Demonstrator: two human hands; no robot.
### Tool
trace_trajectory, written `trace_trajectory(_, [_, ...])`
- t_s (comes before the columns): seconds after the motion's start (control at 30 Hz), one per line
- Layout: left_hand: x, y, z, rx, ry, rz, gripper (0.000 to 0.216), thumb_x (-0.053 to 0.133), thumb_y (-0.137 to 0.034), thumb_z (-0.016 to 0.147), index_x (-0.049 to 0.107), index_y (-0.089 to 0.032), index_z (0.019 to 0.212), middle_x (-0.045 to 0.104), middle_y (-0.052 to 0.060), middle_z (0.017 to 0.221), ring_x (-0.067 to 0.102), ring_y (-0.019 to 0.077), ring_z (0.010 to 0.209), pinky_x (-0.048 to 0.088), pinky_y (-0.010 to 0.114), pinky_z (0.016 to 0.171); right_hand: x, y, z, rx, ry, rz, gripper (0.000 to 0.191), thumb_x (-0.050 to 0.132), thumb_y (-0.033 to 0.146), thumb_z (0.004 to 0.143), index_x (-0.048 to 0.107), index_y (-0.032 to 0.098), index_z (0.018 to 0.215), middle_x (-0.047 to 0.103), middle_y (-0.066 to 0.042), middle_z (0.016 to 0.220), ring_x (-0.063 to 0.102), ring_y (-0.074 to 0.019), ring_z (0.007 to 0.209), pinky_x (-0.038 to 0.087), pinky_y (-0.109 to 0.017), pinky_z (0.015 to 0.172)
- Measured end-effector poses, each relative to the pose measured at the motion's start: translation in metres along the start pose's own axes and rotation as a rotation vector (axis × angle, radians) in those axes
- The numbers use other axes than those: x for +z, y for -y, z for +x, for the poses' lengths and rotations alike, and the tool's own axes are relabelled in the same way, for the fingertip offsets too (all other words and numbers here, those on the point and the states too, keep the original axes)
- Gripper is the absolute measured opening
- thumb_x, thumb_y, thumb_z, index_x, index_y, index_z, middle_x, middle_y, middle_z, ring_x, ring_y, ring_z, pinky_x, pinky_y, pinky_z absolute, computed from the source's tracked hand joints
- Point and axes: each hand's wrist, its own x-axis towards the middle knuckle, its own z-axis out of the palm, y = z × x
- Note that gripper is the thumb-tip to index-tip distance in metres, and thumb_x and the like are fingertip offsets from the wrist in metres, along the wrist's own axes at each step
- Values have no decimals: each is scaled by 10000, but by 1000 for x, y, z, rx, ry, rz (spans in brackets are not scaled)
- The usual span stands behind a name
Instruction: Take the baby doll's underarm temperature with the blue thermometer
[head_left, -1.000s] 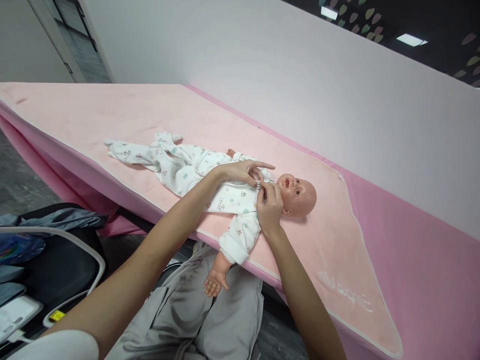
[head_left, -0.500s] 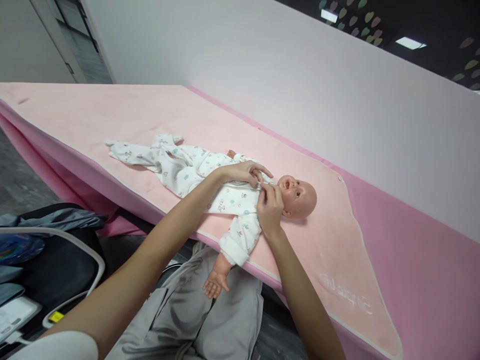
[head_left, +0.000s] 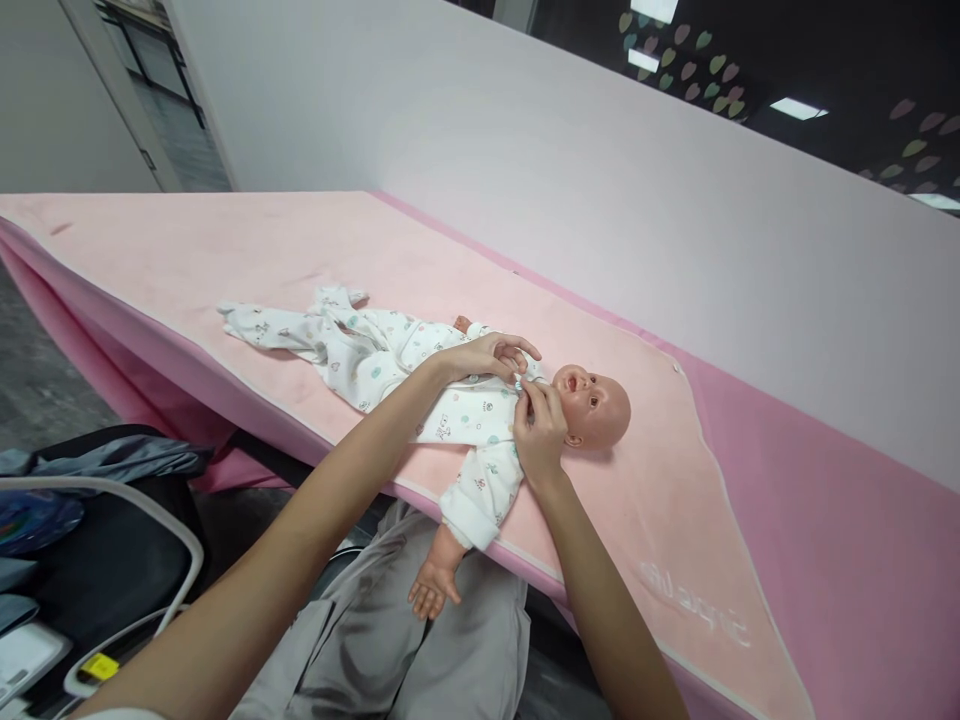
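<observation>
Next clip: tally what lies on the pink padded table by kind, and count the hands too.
Bald plastic baby doll: 1
White printed baby sleepsuit, on the doll: 1
Pale pink plush blanket: 1
Bare hands: 2, left hand and right hand, both pinching the sleepsuit's neckline
Total: 5

I am wearing loose grey trousers (head_left: pixel 420 650), the cloth creasing into soft folds across my lap. A sliver of white sleeve (head_left: pixel 112 716) is showing high on my left arm. Both forearms are showing bare down to my left hand (head_left: pixel 487 357) and right hand (head_left: pixel 538 432).
</observation>
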Motion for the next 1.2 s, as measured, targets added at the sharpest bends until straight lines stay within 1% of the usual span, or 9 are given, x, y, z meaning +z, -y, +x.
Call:
trace_trajectory(0.17, [2,-3,-1,1,-15,46,383,610,-73,630,614,-158,1003,583,6,778,547,75,675,392,162,554,-1,2,1,6,19,-5,180,441,161,868,591,165,968,626,-78,850,578,-163,805,512,-309,729])
trace_trajectory(0.33, [4,-3,0,-12,-19,81,381,616,-78,632,611,-143,1008,584,12,796,528,57,634,393,164,559,-1,2,0,18,34,1,185,425,157,874,585,171,965,635,-72,860,586,-161,818,512,-311,736])
trace_trajectory(0.43, [2,0,4,-9,-101,130,402,637,-99,619,603,-135,1018,602,54,913,559,80,692,430,192,610,0,1,-1,28,27,4,194,413,152,877,583,175,967,639,-67,858,591,-157,821,512,-307,736])
trace_trajectory(0.53, [-2,-1,3,8,-218,239,374,646,-185,649,600,-125,1015,597,94,1006,579,123,766,454,223,623,-1,1,-2,21,-18,13,197,406,134,872,584,172,946,643,-61,839,593,-148,820,511,-289,733])
trace_trajectory(0.7, [-7,-12,-32,11,-298,637,291,619,-329,718,649,-132,931,642,61,826,585,157,766,460,247,668,-2,3,-1,2,-27,38,201,409,138,863,591,170,942,645,-69,856,596,-149,851,506,-285,759])
trace_trajectory(0.87, [-6,-16,-74,76,-280,758,309,579,-399,764,646,-186,978,645,59,1002,585,180,920,453,273,802,4,18,15,-96,112,-6,213,451,156,836,590,186,995,648,-81,1000,572,-187,967,433,-364,871])
trace_trajectory(0.93, [-5,-12,-80,143,-295,820,322,597,-407,749,643,-207,997,635,55,1036,574,184,963,435,297,864,9,25,23,-131,168,-38,187,488,160,808,597,194,956,644,-71,1032,548,-208,1013,355,-425,948])
trace_trajectory(1.03, [-2,-4,-80,200,-367,901,294,607,-413,740,665,-213,948,635,59,1026,574,191,968,430,313,883,17,30,28,-80,200,-35,125,517,156,774,594,193,866,650,-48,977,544,-203,994,248,-462,1018])
trace_trajectory(1.2, [11,1,-81,189,-522,880,233,598,-383,761,679,-207,891,648,50,961,592,182,919,456,304,843,19,28,25,18,192,31,58,515,189,785,566,190,812,641,-27,869,555,-167,881,263,-406,1009])
